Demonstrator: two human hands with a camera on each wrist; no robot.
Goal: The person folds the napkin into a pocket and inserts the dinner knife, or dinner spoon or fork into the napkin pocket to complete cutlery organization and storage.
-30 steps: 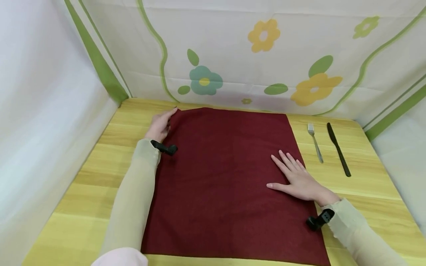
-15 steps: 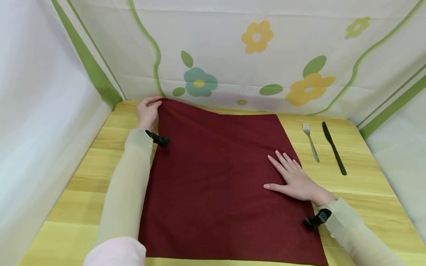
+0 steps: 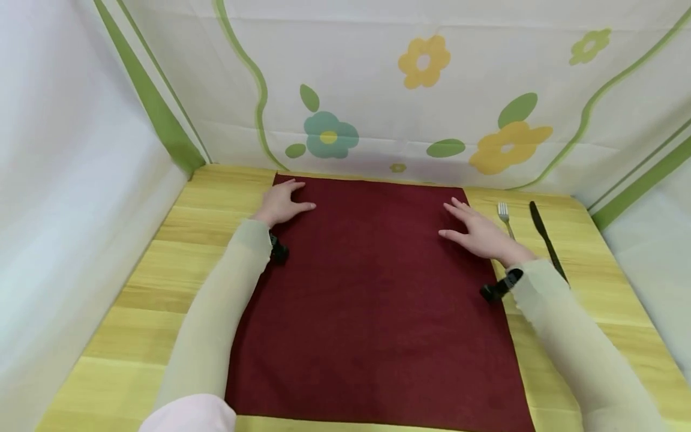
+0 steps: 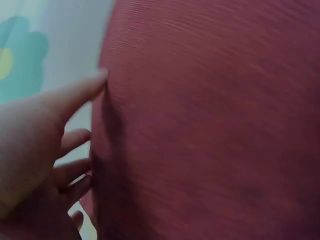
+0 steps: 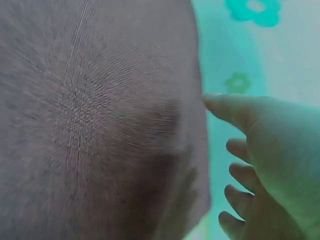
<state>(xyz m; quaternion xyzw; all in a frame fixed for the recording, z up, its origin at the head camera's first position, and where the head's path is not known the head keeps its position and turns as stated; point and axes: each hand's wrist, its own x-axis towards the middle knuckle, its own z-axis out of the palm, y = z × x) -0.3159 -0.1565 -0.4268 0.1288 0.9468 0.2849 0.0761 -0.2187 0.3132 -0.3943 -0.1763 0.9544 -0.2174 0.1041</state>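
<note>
A dark red cloth [image 3: 372, 300] lies spread flat on the wooden table [image 3: 135, 288], its far edge close to the back wall. My left hand [image 3: 282, 203] is over the cloth's far left corner, thumb spread from relaxed fingers. In the left wrist view, that hand [image 4: 35, 145] casts a shadow on the cloth [image 4: 210, 120]. Toward the far right corner, my right hand [image 3: 480, 234] hovers with fingers spread and nothing held. The right wrist view has the cloth [image 5: 100, 100] looking greyish, with the right hand [image 5: 270, 155] and its shadow near the edge.
Right of the cloth lie a fork [image 3: 504, 215], partly hidden by the right hand, and a black knife [image 3: 544, 231], whose handle end is covered by the sleeve. A white curtain with printed flowers [image 3: 378, 90] closes off the back and sides.
My left hand pulled the far left corner outward, then let go and moved slightly right over the cloth. The right hand rose off the cloth and moved toward its far edge.
</note>
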